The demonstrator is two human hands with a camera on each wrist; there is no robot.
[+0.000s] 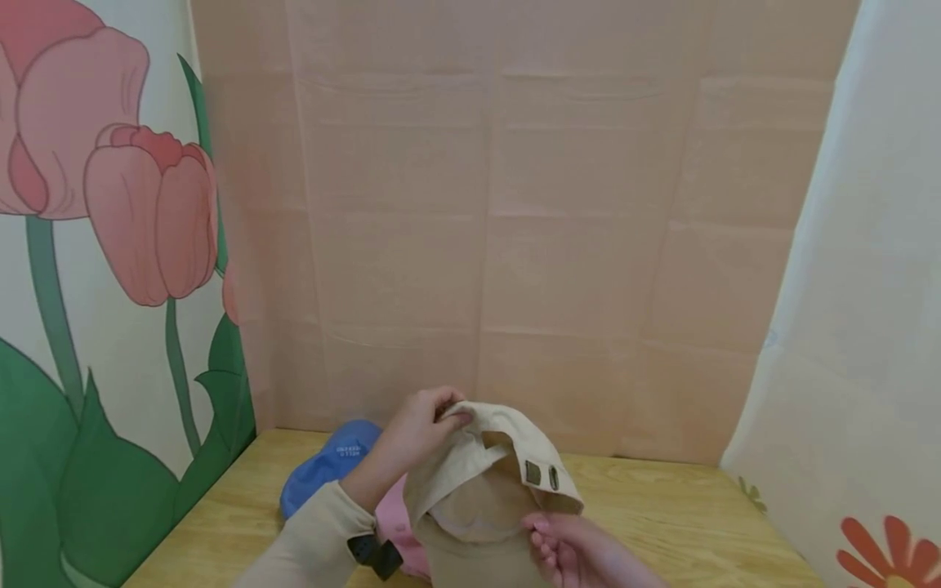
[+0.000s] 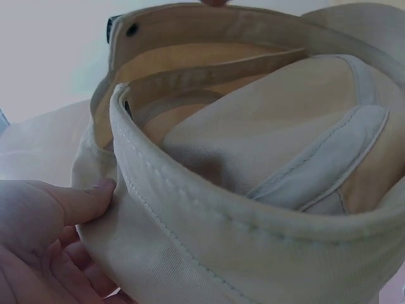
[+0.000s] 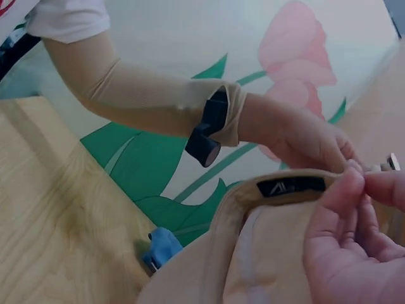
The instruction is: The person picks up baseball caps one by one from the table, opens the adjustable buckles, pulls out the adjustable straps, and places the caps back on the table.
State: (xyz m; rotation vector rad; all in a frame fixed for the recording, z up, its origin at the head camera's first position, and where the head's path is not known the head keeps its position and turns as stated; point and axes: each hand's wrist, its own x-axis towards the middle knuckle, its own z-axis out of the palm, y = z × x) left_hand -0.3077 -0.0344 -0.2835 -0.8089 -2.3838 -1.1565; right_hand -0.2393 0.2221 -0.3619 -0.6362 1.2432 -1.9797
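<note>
A beige baseball cap (image 1: 507, 425) is held up above the table, its inside and back strap opening turned toward the head view. My left hand (image 1: 419, 433) grips the cap's fabric at the upper left, the thumb lying on the cloth in the left wrist view. With thumb and forefinger my right hand (image 1: 569, 543) pinches the rim on the other side, its remaining fingers curled. Inside the cap (image 3: 272, 253), a dark label is visible on the sweatband in the right wrist view. The far part of the brim is cut off by the head view's lower edge.
A blue cap (image 1: 316, 474) with pale lettering lies on the wooden table (image 1: 662, 506), behind my left forearm. Beside it, a pink cap (image 1: 397, 523) is partly hidden by the beige cap. A brown sheet (image 1: 500, 204) hangs behind the table, with flower-printed walls at the sides.
</note>
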